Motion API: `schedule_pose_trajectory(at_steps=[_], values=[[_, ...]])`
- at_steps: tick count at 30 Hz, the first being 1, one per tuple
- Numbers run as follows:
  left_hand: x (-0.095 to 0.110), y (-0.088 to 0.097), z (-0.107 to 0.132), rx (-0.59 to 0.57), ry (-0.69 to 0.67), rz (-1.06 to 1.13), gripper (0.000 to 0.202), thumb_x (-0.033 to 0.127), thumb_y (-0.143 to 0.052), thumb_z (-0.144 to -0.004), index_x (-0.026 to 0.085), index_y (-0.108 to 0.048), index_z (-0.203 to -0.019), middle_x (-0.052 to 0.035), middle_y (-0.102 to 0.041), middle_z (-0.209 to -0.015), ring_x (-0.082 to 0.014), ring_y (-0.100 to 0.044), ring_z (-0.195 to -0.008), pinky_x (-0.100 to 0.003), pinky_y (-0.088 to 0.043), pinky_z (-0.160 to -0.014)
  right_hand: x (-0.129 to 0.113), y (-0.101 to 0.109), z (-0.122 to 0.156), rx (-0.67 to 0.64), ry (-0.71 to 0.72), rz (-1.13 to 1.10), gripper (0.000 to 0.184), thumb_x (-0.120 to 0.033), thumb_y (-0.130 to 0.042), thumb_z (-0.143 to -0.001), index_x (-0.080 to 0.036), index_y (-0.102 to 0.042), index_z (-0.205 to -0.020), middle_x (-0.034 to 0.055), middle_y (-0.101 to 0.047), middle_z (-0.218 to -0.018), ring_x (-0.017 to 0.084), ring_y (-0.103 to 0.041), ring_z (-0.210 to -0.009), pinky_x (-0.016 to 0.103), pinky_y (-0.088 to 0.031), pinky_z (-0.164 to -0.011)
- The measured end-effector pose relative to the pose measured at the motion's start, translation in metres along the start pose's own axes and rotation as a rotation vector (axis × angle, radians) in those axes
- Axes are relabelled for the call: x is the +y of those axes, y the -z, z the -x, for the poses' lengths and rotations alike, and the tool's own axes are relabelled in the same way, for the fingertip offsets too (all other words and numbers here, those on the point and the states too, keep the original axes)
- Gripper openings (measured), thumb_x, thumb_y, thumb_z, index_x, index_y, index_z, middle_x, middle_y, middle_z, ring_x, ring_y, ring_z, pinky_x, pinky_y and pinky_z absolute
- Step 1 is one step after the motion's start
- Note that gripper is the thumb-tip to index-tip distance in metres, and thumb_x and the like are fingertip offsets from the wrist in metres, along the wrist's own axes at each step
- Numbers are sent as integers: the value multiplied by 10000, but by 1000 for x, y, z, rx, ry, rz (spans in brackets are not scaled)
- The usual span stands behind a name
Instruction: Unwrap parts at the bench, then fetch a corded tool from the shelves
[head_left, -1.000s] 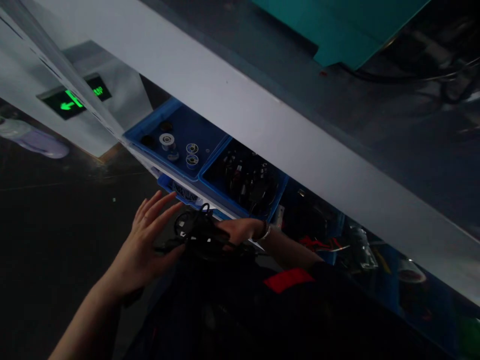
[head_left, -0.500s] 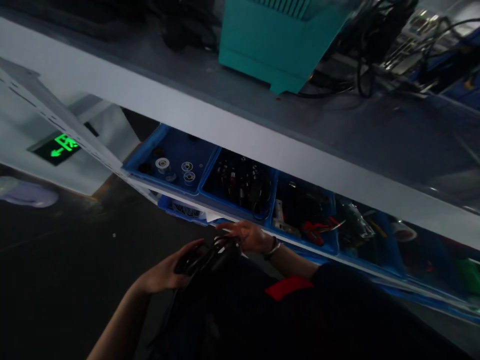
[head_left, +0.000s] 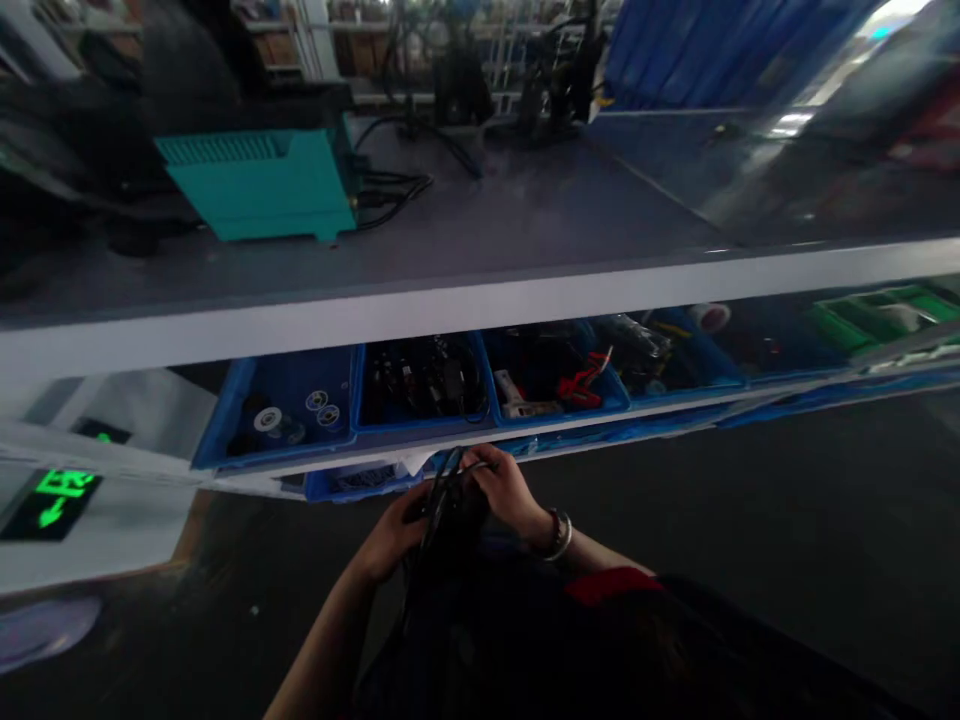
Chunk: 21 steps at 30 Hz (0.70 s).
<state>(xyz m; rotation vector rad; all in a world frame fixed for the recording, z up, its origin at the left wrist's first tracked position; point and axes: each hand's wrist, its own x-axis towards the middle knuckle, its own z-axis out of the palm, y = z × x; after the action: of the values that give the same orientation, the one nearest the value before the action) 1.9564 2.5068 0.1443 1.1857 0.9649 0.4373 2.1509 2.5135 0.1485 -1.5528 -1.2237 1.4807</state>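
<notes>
1. Fingers of my right hand pinch upper strands of the black cable bundle; my left hand curls against its left side, fingertips too dark to judge.
2. I see it between both, neither nearer, seemingly lengthwise toward the body, before the lower shelf's front edge.

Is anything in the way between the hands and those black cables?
Nothing visible is. The right hand has its fingers on the black cables, and the left hand is against them too, though darkness hides its fingertips.
</notes>
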Motion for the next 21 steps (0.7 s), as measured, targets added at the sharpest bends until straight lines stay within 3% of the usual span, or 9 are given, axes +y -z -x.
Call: schedule_pose_trajectory(at_steps=[2, 5, 7, 9, 12, 14, 17, 19, 21], values=[[31, -12, -16, -45, -21, -198, 652, 537, -654, -683, 70, -562, -1129, -139, -606, -1081, -289, -546, -1015, -365, -419, -893, -30, 18, 0, 39, 49, 67, 404, -425, -385, -800, -40, -508, -819, 5, -490, -663, -70, -352, -571, 56, -262, -577], [70, -42, -44, -250, -120, -381, 542, 468, -710, -651, 86, -608, -1022, -102, -623, -955, -248, -566, -915, -331, -445, -823, -72, 59, 11, 76, 233, 261, 400, -424, -401, -807, -56, -555, -838, 9, -527, -729, -80, -327, -610, 57, -222, -615], [82, -74, -64, -368, -203, -271, 573, 463, -732, -624, 91, -598, -1038, -104, -620, -950, -235, -569, -897, -316, -452, -792, -89, 91, 23, 130, 303, 365, 372, -398, -409, -809, -75, -585, -870, 12, -549, -776, -82, -283, -605, 70, -190, -619], [83, -115, -83, -414, -242, -86, 619, 481, -745, -603, 79, -584, -1046, -122, -621, -944, -221, -578, -850, -300, -454, -740, -93, 127, 37, 195, 293, 407, 350, -374, -424, -800, -82, -602, -871, 15, -552, -769, -79, -243, -585, 86, -161, -604], [75, -184, -107, -385, -246, 95, 594, 469, -764, -579, 88, -590, -1000, -118, -628, -912, -196, -586, -782, -272, -444, -675, -74, 186, 66, 233, 211, 339, 332, -356, -465, -766, -71, -603, -865, 17, -540, -729, -79, -280, -577, 76, -173, -581], [70, -228, -120, -406, -247, 151, 559, 459, -761, -571, 109, -601, -977, -105, -633, -895, -202, -593, -768, -271, -437, -650, -50, 228, 93, 167, 179, 190, 371, -368, -510, -736, -69, -587, -942, 15, -552, -785, -80, -354, -614, 47, -241, -595], [68, -287, -141, -517, -231, 152, 478, 456, -740, -589, 132, -621, -919, -91, -638, -861, -224, -608, -788, -279, -435, -655, -7, 284, 141, 96, 223, -140, 598, -508, -544, -698, -95, -505, -1129, 36, -554, -983, -63, -453, -719, 45, -362, -660], [69, -324, -157, -620, -184, 153, 413, 429, -729, -620, 149, -627, -905, -79, -639, -884, -223, -612, -834, -278, -443, -706, 19, 311, 171, 172, 255, -325, 761, -643, -508, -669, -126, -431, -1222, 49, -541, -1033, -37, -494, -753, 74, -407, -672], [69, -361, -174, -765, -126, 181, 444, 417, -722, -642, 174, -617, -998, -71, -631, -950, -228, -606, -890, -291, -446, -769, 42, 331, 194, 383, 232, -397, 844, -731, -461, -645, -131, -414, -1236, 45, -550, -956, -33, -479, -694, 88, -396, -623]])
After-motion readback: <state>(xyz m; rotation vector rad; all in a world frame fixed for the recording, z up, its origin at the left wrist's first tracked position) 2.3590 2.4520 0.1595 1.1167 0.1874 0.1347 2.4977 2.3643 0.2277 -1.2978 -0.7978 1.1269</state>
